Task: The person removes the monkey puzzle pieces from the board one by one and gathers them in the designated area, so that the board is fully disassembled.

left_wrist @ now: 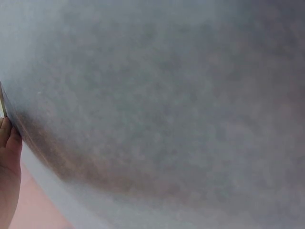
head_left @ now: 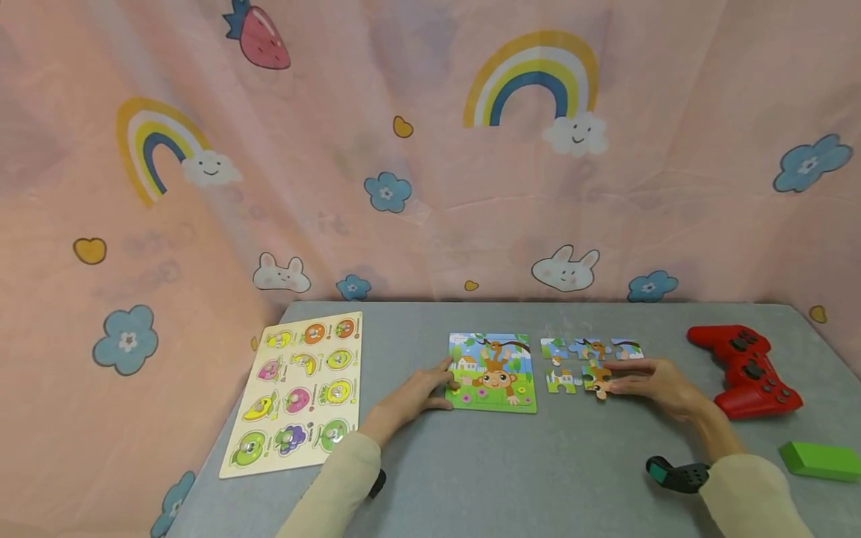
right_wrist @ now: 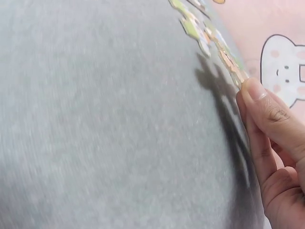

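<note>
In the head view my right hand [head_left: 662,387] pinches a jigsaw piece [head_left: 596,379] with orange, green and blue printing between thumb and fingers. The right wrist view shows this piece [right_wrist: 229,59] edge-on, raised over its shadow. Close around it lie other loose jigsaw pieces [head_left: 561,382], with several more behind in a row. My left hand [head_left: 412,400] rests at the left edge of the monkey puzzle board [head_left: 494,400], its fingers loosely bent and touching that edge. Only part of the left hand [left_wrist: 8,162] shows in the left wrist view.
A cream fruit puzzle board [head_left: 282,381] lies at the left. To the right are a red game controller [head_left: 747,373] and a green block [head_left: 821,461]. A pink printed curtain [head_left: 430,239] hangs behind the grey table [head_left: 498,471].
</note>
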Tool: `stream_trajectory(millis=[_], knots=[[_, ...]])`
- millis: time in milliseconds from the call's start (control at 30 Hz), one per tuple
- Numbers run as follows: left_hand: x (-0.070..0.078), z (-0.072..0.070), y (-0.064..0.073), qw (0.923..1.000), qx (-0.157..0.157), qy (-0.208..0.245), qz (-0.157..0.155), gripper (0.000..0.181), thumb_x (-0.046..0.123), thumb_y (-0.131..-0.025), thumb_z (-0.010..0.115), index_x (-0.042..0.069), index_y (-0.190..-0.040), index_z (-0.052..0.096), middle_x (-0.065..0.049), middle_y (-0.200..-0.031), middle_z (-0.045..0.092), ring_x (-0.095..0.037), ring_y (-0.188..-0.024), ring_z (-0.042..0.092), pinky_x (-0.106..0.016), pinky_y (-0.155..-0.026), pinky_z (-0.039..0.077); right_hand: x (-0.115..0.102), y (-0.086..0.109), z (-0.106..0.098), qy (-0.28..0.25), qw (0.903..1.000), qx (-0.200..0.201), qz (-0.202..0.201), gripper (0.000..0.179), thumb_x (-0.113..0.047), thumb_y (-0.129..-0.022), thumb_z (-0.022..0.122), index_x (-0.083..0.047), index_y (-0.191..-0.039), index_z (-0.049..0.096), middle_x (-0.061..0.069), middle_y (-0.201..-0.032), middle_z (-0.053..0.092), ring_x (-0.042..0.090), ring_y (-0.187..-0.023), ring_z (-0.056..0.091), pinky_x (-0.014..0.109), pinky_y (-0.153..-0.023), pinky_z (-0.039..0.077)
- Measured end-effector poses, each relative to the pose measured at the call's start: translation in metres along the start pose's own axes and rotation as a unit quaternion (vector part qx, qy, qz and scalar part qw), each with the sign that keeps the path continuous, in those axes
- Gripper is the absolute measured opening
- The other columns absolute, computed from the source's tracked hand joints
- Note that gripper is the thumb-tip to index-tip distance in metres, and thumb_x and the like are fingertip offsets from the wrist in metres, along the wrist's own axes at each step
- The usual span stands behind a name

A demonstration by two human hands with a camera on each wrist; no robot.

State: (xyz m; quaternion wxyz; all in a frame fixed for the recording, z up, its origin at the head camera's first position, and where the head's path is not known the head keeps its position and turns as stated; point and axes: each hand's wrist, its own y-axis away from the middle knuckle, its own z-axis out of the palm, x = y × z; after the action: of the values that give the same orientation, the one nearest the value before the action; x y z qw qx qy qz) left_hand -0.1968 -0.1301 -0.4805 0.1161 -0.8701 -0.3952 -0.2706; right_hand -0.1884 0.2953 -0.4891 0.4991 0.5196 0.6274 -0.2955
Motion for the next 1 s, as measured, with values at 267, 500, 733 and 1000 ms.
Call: stream_trajectory(millis=[267,500,733,1000], knots=[[-0.0027,0.0014,-0.0007,0.9999,0.004,-0.005,0.008,0.024,0.018,-0.086,0.068,0.007,-0.107,0.063,-0.021,-0.151,0.029,-0.031,-0.135,0.038,-0.038,-0.106,0.039,0.0019,0.0022,-0.0037,0.014,0.9997,0.022,-0.006,0.055,-0.011,-0.084,0.074,0.015,-0.127,0.053,0.032,-0.127,0.054,0.004,-0.089,0.067,0.018,-0.076,0.053],[-0.0028,0.0017,-0.0005,1.0,0.002,-0.004,-0.006,0.024,0.02,-0.087,0.068,0.009,-0.107,0.063,-0.018,-0.152,0.028,-0.028,-0.136,0.036,-0.036,-0.108,0.037,0.0,0.0009,-0.0016,0.08,0.9955,0.035,-0.037,0.045,-0.016,-0.084,0.075,0.01,-0.118,0.063,0.02,-0.108,0.068,0.003,-0.081,0.065,0.014,-0.072,0.051],[-0.0027,0.0019,-0.0008,0.9999,0.007,-0.007,-0.004,0.023,0.02,-0.086,0.069,0.009,-0.106,0.063,-0.019,-0.152,0.029,-0.03,-0.135,0.038,-0.038,-0.107,0.038,0.0012,0.0004,-0.0016,0.12,0.9889,0.043,-0.077,0.041,-0.012,-0.082,0.076,0.011,-0.114,0.064,0.018,-0.098,0.07,0.004,-0.075,0.061,0.011,-0.069,0.049],[-0.0013,0.0017,-0.0004,0.9999,0.003,-0.012,-0.003,0.025,0.02,-0.086,0.068,0.008,-0.107,0.063,-0.022,-0.151,0.028,-0.032,-0.133,0.04,-0.038,-0.107,0.038,0.0046,0.0003,-0.0012,0.125,0.989,0.046,-0.062,0.044,-0.016,-0.081,0.077,0.007,-0.116,0.064,0.005,-0.082,0.067,0.006,-0.071,0.058,0.014,-0.067,0.046]])
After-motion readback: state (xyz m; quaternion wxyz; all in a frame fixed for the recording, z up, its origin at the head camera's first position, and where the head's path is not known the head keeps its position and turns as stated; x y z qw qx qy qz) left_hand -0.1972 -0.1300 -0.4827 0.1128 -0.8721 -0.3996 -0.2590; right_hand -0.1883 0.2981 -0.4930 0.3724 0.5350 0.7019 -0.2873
